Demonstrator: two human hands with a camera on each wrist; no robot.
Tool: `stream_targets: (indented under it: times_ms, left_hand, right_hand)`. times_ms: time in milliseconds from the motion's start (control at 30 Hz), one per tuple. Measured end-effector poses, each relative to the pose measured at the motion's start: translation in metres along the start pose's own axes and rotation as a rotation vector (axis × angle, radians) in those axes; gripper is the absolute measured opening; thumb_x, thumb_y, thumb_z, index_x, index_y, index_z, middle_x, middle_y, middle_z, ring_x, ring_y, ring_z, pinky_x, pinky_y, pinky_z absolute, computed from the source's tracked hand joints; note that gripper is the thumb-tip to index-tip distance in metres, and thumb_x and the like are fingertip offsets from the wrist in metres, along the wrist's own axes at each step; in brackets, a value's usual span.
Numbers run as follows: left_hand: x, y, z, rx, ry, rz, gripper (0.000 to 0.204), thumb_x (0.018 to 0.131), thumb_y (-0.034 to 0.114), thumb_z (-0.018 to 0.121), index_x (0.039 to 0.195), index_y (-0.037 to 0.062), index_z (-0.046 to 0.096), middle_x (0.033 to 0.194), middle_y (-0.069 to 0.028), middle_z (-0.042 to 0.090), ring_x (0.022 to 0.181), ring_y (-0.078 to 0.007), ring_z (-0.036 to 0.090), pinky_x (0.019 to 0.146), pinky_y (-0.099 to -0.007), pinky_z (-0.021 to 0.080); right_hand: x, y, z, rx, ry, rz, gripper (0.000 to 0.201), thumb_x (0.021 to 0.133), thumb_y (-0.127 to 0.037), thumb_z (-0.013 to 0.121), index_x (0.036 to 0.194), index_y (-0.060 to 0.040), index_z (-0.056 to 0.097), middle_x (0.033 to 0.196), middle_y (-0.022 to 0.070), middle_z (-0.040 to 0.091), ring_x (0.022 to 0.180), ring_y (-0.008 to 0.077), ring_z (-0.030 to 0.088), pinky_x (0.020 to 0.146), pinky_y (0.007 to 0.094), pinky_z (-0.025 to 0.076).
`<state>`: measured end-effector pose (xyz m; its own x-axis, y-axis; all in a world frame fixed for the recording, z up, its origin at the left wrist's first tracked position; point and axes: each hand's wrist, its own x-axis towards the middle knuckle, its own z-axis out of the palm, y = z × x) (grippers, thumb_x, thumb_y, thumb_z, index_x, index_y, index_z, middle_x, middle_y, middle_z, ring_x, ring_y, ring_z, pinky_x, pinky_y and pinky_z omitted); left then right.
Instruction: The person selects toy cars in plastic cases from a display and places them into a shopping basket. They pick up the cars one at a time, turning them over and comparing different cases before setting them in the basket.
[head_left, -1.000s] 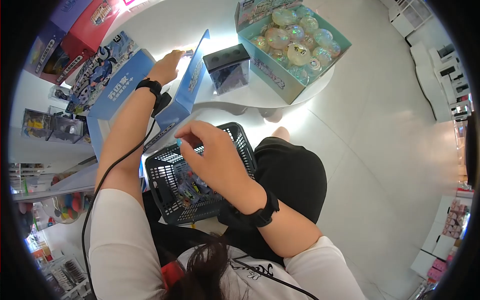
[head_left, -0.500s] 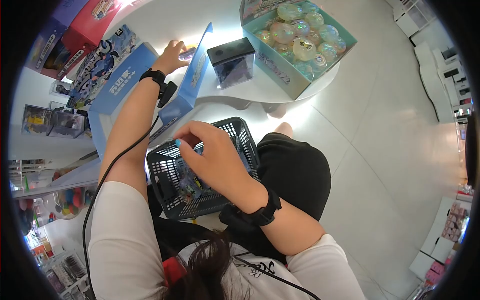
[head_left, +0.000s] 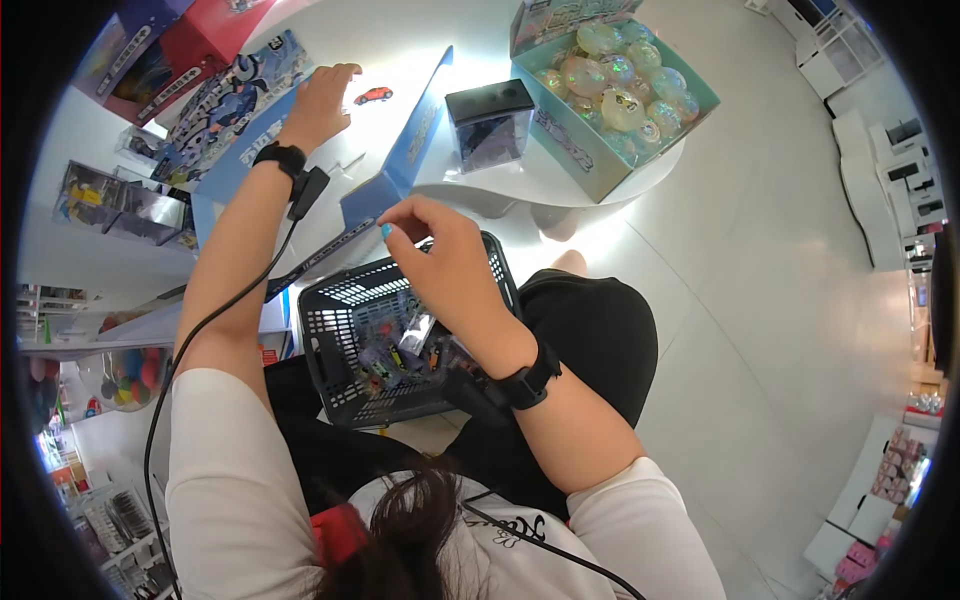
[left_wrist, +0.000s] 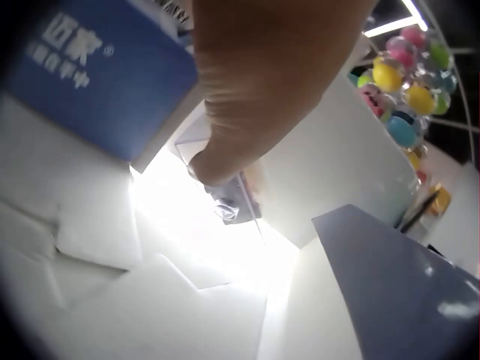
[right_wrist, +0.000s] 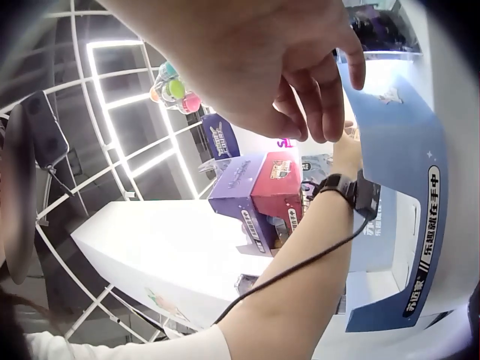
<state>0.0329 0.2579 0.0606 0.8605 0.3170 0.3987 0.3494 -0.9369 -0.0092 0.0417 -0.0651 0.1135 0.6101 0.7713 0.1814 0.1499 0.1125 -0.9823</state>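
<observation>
The left hand (head_left: 318,105) is over the open blue box (head_left: 405,150), its fingers around the edge of a clear packet; a small red car (head_left: 374,95) shows beside the fingertips. In the left wrist view, the thumb (left_wrist: 214,161) presses on the clear packet (left_wrist: 232,202), whose print is blurred. The right hand (head_left: 450,265), loosely curled with nothing in it, hangs above the black basket (head_left: 325,385), by the box's near corner. Several small clear packets (head_left: 400,355) lie in the basket. The right wrist view shows the right hand (right_wrist: 300,67) beside the box's blue panel (right_wrist: 397,135).
A dark-topped clear case (head_left: 490,125) stands right of the blue box, and a teal box (head_left: 590,165) of shiny clear balls beyond it. Red and purple boxes (head_left: 205,55) are at the back left. A cable (head_left: 240,310) runs along the left arm.
The left hand has risen slightly and turned, and the red car has come into view beside it. The right hand has shifted a little right and up, showing more of the basket's packets.
</observation>
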Motion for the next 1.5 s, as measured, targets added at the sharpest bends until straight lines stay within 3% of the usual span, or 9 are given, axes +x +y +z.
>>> stream_targets:
  times_ms: [200,333,500,700,833,1033,1300,1367,1500]
  left_hand:
    - [-0.055,0.023,-0.085,0.068,0.259,0.148,0.06,0.067,0.0,0.067,0.123,0.0127,0.052,0.119,-0.0064,0.055,0.112,-0.0254,0.049,0.093,-0.0401,0.036]
    - [-0.116,0.047,-0.136,0.146,0.375,0.155,0.055,0.071,0.004,0.069,0.122,0.0134,0.055,0.12,-0.0059,0.054,0.111,-0.0248,0.049,0.093,-0.0381,0.034]
    - [-0.185,0.077,-0.183,0.143,0.499,0.135,0.049,0.071,0.004,0.073,0.117,0.0134,0.058,0.117,-0.0081,0.053,0.105,-0.0268,0.05,0.089,-0.0394,0.037]
    - [-0.246,0.104,-0.223,0.149,0.546,0.193,0.049,0.07,0.002,0.075,0.114,0.0166,0.059,0.114,-0.008,0.051,0.103,-0.0259,0.05,0.084,-0.0364,0.039]
    - [-0.271,0.133,-0.252,-0.063,0.672,-0.156,0.06,0.068,0.009,0.081,0.12,0.0099,0.052,0.126,-0.0144,0.044,0.111,-0.0325,0.05,0.095,-0.0404,0.039]
    - [-0.311,0.148,-0.316,-1.468,0.813,-0.347,0.059,0.075,0.02,0.075,0.123,0.01,0.042,0.119,-0.0122,0.05,0.105,-0.0274,0.054,0.091,-0.0474,0.041]
    - [-0.325,0.172,-0.405,-2.241,0.426,0.445,0.021,0.085,0.018,0.065,0.091,0.0108,0.047,0.065,-0.0018,0.05,0.05,-0.0176,0.052,0.07,-0.0438,0.045]
    - [-0.325,0.192,-0.419,-2.473,0.474,0.564,0.02,0.085,0.01,0.064,0.071,0.0079,0.05,0.062,-0.0079,0.059,0.045,-0.0207,0.057,0.067,-0.0475,0.048]
    - [-0.32,0.201,-0.427,-2.555,0.201,0.979,0.009,0.088,0.012,0.054,0.082,0.0087,0.06,0.073,-0.0031,0.059,0.06,-0.015,0.055,0.074,-0.0423,0.052]
  right_hand:
    - [0.0,0.001,0.013,-0.032,0.073,-0.091,0.012,0.08,-0.004,0.059,0.091,0.0008,0.063,0.076,0.012,0.064,0.071,0.0209,0.063,0.069,0.0312,0.048]
    - [0.009,0.009,0.02,0.06,0.171,-0.144,0.037,0.079,-0.009,0.068,0.112,-0.0016,0.055,0.106,0.0125,0.058,0.084,0.0195,0.061,0.077,0.0314,0.047]
    - [0.013,-0.002,0.026,0.094,-0.056,-0.214,0.073,0.071,-0.013,0.078,0.135,-0.0081,0.044,0.124,0.0099,0.052,0.11,0.0208,0.053,0.091,0.0356,0.044]
    - [0.002,-0.014,0.045,0.218,-0.469,-0.242,0.057,0.069,-0.008,0.078,0.121,-0.0051,0.056,0.115,0.006,0.06,0.107,0.0157,0.055,0.093,0.0322,0.041]
    - [-0.016,-0.046,0.061,0.409,-0.459,-0.018,0.034,0.077,-0.006,0.07,0.109,-0.001,0.061,0.1,0.0026,0.063,0.099,0.0113,0.056,0.092,0.0312,0.042]
    - [-0.042,-0.074,0.069,0.509,-0.246,0.238,0.032,0.087,-0.027,0.063,0.109,-0.0042,0.062,0.097,0.0013,0.063,0.091,0.0095,0.056,0.083,0.0248,0.039]
    - [-0.072,-0.107,0.081,0.324,-0.231,-0.197,0.048,0.077,-0.017,0.075,0.118,0.0009,0.056,0.106,0.0057,0.063,0.099,0.015,0.057,0.089,0.0314,0.041]
    - [-0.074,-0.103,0.083,0.301,-0.221,-0.304,0.049,0.077,-0.017,0.076,0.118,0.0005,0.055,0.109,0.0059,0.062,0.101,0.0156,0.056,0.09,0.0315,0.041]
    - [-0.089,-0.116,0.085,0.273,-0.222,-0.401,0.043,0.082,-0.008,0.07,0.121,-0.0016,0.054,0.112,0.0062,0.061,0.107,0.0148,0.057,0.095,0.0326,0.043]
